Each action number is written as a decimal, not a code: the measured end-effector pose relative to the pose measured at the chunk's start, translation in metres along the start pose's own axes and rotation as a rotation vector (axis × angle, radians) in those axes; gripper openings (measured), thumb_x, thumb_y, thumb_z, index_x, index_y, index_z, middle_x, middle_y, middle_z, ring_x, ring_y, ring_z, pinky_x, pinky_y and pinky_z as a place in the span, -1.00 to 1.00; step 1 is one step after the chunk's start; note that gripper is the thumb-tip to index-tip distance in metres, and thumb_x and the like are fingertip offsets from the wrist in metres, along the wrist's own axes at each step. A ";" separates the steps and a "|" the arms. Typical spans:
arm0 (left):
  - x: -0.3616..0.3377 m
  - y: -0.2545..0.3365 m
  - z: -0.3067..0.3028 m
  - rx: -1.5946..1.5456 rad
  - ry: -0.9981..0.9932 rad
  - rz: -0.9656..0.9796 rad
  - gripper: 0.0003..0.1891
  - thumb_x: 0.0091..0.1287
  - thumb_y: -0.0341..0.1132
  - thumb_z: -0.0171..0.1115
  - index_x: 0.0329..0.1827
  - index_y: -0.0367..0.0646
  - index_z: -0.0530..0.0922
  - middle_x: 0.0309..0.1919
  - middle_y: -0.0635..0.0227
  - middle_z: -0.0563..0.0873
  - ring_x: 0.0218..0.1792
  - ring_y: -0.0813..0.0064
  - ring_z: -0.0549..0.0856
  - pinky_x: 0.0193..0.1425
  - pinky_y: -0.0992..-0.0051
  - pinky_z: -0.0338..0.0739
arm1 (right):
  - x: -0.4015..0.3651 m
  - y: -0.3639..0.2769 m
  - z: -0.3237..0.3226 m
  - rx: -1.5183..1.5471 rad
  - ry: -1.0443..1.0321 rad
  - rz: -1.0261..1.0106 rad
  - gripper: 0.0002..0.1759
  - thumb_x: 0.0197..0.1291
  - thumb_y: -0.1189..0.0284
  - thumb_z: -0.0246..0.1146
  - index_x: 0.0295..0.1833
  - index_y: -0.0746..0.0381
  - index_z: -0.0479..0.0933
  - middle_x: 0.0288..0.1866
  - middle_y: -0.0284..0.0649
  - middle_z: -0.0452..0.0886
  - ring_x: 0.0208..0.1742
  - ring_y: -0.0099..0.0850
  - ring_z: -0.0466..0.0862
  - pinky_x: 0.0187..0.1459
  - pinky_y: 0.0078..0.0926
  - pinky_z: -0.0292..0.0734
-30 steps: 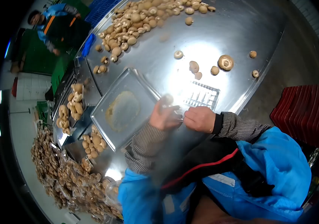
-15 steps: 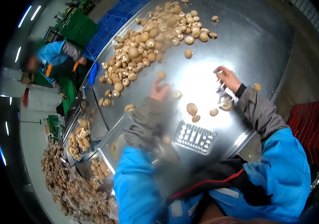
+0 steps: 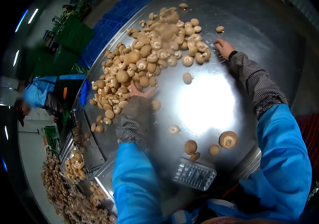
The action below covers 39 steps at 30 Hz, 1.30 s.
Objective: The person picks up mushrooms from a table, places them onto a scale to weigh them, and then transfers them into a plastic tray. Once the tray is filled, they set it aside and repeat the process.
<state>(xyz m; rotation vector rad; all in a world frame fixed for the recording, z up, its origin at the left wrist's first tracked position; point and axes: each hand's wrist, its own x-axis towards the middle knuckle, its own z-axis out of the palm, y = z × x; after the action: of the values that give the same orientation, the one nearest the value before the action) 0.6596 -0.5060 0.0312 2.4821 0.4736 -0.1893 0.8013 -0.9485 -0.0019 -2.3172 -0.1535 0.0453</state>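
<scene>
My left hand [image 3: 140, 90] reaches into the near side of a large heap of brown-capped mushrooms [image 3: 122, 77], its fingers spread and touching the mushrooms. A single mushroom [image 3: 156, 104] lies just below that hand. Beyond the middle of the metal table, my right hand [image 3: 224, 49] is held to the right of the heap, close to a few mushrooms [image 3: 199, 58] at its edge. Its fingers are loosely bent and apart, with nothing visible in them. Nearer my body is a clear plastic tray [image 3: 195, 174], and a big mushroom [image 3: 228, 140] with its stem side up lies near it.
A few loose mushrooms [image 3: 190, 147] lie above the tray on the metal table [image 3: 267, 41]. At left are more mushrooms [image 3: 75, 166] and a mass of bagged brown pieces [image 3: 68, 201]. A co-worker in blue [image 3: 42, 91] stands beyond the left edge, near green crates [image 3: 73, 31].
My left hand has moved left and into the heap. My right hand has moved farther out, away from the big mushroom. The view has shifted, and the co-worker bends lower.
</scene>
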 end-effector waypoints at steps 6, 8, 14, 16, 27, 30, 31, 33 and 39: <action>0.000 0.025 0.020 0.069 -0.023 0.003 0.51 -0.32 0.29 0.60 0.57 -0.14 -0.27 0.37 -0.41 0.18 0.39 -0.14 0.31 0.41 0.11 0.34 | -0.007 -0.064 0.115 0.116 -0.091 -0.262 -0.65 0.35 0.31 0.04 0.14 0.25 0.48 -0.04 0.06 0.64 0.03 -0.05 0.62 0.12 -0.28 0.49; -0.019 0.043 0.017 0.054 -0.082 -0.034 0.50 -0.35 0.27 0.61 0.58 -0.10 -0.24 0.36 -0.39 0.18 0.36 -0.22 0.31 0.39 0.04 0.34 | -0.029 -0.097 0.144 0.129 -0.099 -0.274 -0.66 0.36 0.31 0.03 0.13 0.24 0.47 -0.03 0.10 0.63 0.04 0.00 0.61 0.10 -0.24 0.49; -0.059 0.049 0.030 -0.109 -0.030 -0.037 0.40 -0.30 0.25 0.57 0.57 -0.13 -0.10 0.38 -0.30 0.13 0.35 -0.13 0.34 0.41 0.17 0.34 | -0.088 -0.153 0.167 0.470 -0.186 0.048 -0.51 0.42 0.19 -0.13 0.28 0.25 0.39 0.16 0.12 0.55 0.15 0.06 0.54 0.20 -0.16 0.41; -0.081 0.055 0.026 -0.137 -0.047 -0.030 0.36 -0.26 0.23 0.56 0.56 -0.14 -0.07 0.38 -0.29 0.13 0.36 -0.14 0.33 0.41 0.19 0.34 | -0.097 -0.133 0.192 0.636 -0.187 0.096 -0.51 0.44 0.19 -0.13 0.27 0.27 0.40 0.16 0.10 0.56 0.15 0.00 0.56 0.20 -0.21 0.41; -0.175 0.047 0.016 -0.599 -0.136 0.143 -0.07 0.28 0.06 0.24 0.57 -0.07 -0.08 0.37 -0.07 0.30 0.28 0.02 0.47 0.22 0.20 0.53 | -0.191 -0.138 0.163 1.073 -0.019 0.225 -0.58 0.51 0.26 -0.14 0.20 0.32 0.44 0.07 -0.17 0.59 0.12 -0.40 0.55 0.20 -0.47 0.41; -0.182 0.032 -0.004 -1.183 -0.310 -0.123 -0.17 0.37 0.07 0.15 0.57 0.01 -0.07 0.35 -0.02 0.34 0.24 0.06 0.52 0.15 0.21 0.59 | -0.219 -0.159 0.147 1.112 -0.012 0.210 -0.61 0.53 0.31 -0.16 0.17 0.32 0.45 0.05 -0.19 0.59 0.09 -0.43 0.55 0.19 -0.47 0.41; -0.187 0.028 -0.009 -1.414 -0.379 -0.247 -0.18 0.38 0.08 0.13 0.57 0.03 -0.06 0.34 -0.01 0.35 0.23 0.06 0.53 0.13 0.21 0.60 | -0.233 -0.171 0.138 1.107 -0.010 0.200 -0.61 0.53 0.32 -0.17 0.17 0.32 0.45 0.05 -0.19 0.59 0.09 -0.43 0.54 0.19 -0.47 0.41; -0.208 0.023 -0.005 -1.138 -0.103 0.096 -0.21 0.37 0.17 0.10 0.52 -0.03 0.05 0.28 0.01 0.42 0.18 0.06 0.56 0.01 0.21 0.66 | -0.255 -0.185 0.138 0.995 0.020 0.155 -0.59 0.54 0.30 -0.18 0.17 0.34 0.44 0.04 -0.15 0.60 0.08 -0.40 0.55 0.20 -0.48 0.40; -0.221 -0.024 -0.002 -0.838 0.164 -0.111 -0.25 0.22 -0.17 0.41 0.42 -0.10 0.21 0.04 0.11 0.58 -0.11 0.35 0.67 -0.12 0.46 0.65 | -0.315 -0.232 0.160 1.031 0.015 0.152 -0.51 0.53 0.21 -0.16 0.26 0.37 0.40 0.15 -0.04 0.57 0.20 -0.27 0.53 0.26 -0.45 0.35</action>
<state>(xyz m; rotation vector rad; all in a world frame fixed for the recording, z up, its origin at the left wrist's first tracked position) 0.4461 -0.5503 0.0730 1.6558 0.6062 0.1510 0.4532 -0.7148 0.0538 -1.2943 0.0552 0.1456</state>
